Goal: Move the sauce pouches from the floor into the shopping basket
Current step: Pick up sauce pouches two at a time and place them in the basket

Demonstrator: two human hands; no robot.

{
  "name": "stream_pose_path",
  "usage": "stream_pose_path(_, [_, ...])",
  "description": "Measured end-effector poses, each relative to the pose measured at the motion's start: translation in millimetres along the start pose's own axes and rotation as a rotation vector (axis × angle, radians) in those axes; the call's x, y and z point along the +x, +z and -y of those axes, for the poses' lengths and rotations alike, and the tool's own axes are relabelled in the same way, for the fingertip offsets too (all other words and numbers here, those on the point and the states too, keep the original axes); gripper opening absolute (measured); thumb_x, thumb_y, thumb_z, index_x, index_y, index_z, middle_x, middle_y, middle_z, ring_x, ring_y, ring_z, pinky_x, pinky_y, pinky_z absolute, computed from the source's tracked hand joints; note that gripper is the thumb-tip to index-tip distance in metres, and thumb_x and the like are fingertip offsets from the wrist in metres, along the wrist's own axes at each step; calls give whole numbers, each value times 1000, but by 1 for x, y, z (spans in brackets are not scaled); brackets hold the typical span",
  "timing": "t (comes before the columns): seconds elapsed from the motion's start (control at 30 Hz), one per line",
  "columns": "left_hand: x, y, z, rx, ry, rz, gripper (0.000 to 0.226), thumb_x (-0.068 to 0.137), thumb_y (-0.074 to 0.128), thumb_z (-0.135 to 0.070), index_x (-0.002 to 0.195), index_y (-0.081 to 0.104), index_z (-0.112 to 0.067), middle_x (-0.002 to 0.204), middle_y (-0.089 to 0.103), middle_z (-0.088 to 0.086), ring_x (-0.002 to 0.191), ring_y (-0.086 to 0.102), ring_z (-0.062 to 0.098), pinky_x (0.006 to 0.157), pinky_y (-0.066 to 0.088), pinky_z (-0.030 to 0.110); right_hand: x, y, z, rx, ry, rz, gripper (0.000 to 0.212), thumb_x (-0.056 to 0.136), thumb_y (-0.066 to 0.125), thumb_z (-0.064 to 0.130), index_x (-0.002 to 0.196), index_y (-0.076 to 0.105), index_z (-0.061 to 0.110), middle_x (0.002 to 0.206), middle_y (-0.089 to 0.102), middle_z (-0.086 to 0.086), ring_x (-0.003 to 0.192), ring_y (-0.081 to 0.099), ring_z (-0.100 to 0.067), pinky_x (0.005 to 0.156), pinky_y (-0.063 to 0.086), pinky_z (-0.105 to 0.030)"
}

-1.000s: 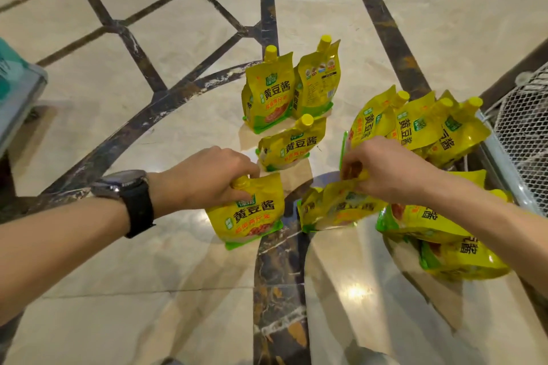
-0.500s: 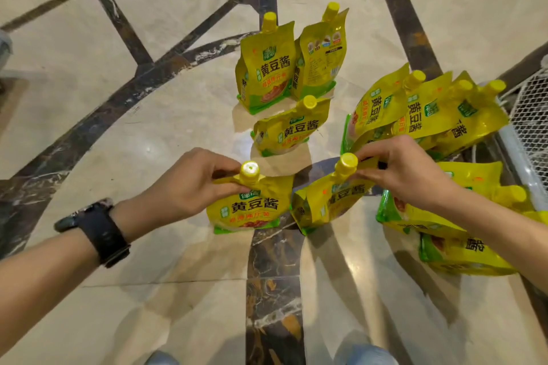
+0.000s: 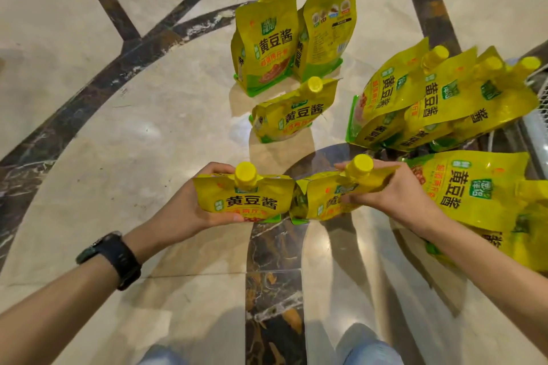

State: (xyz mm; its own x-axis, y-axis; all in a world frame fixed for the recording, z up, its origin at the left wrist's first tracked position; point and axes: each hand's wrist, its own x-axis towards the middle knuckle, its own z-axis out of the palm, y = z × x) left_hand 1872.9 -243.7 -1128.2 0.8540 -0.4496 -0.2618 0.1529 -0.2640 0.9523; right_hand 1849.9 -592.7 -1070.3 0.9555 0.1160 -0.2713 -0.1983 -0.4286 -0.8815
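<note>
My left hand (image 3: 189, 210) grips a yellow sauce pouch (image 3: 252, 201) with a yellow cap, lifted off the floor. My right hand (image 3: 394, 195) holds a second yellow pouch (image 3: 320, 201) right beside it, cap pointing up. Two more pouches (image 3: 267, 38) stand upright farther ahead, and another pouch (image 3: 293, 112) leans in front of them. A cluster of leaning pouches (image 3: 430, 98) and flat ones (image 3: 474, 187) lies at the right. Only the white mesh edge of the shopping basket (image 3: 536, 115) shows at the far right.
The floor is glossy beige marble with dark inlaid bands (image 3: 272, 275). My knees in blue jeans (image 3: 367, 350) show at the bottom edge. A black watch (image 3: 115, 258) sits on my left wrist.
Both hands have raised their pouches from the floor towards me, and each has shifted from holding the top near the cap to holding the pouch body. The view has moved closer.
</note>
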Motion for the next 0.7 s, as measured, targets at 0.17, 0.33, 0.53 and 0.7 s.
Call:
stream_pose_path(0.17, [3, 2, -2, 4, 11, -57, 57, 69, 86, -9, 119, 60, -11, 113, 73, 5, 103, 72, 19, 86, 59, 30, 10, 3, -8, 6, -11, 16, 38, 66, 89, 5, 101, 75, 12, 96, 77, -5, 90, 72, -27, 82, 58, -46])
stream_pose_path(0.33, [6, 3, -18, -120, -159, -4, 47, 77, 78, -21, 121, 65, -21, 108, 77, -10, 98, 75, 13, 78, 60, 23, 15, 4, -3, 36, 0, 46, 41, 67, 88, 13, 104, 72, 19, 95, 77, 10, 87, 73, -7, 72, 56, -18])
stream_pose_path(0.53, [-17, 15, 10, -198, -426, -61, 76, 60, 82, -69, 123, 64, -30, 112, 76, -7, 98, 75, 15, 73, 59, 20, 20, 3, 1, 47, 39, 72, 44, 67, 87, 15, 107, 70, 19, 97, 77, 12, 89, 71, -3, 74, 55, -15])
stream_pose_path(0.7, [-27, 28, 21, -166, -437, -139, 61, 71, 83, -35, 125, 58, -26, 109, 76, -10, 94, 74, 8, 70, 58, 21, 26, -4, 11, 131, 101, 145, 45, 71, 84, 16, 110, 66, 26, 102, 76, 13, 93, 72, -3, 74, 57, -17])
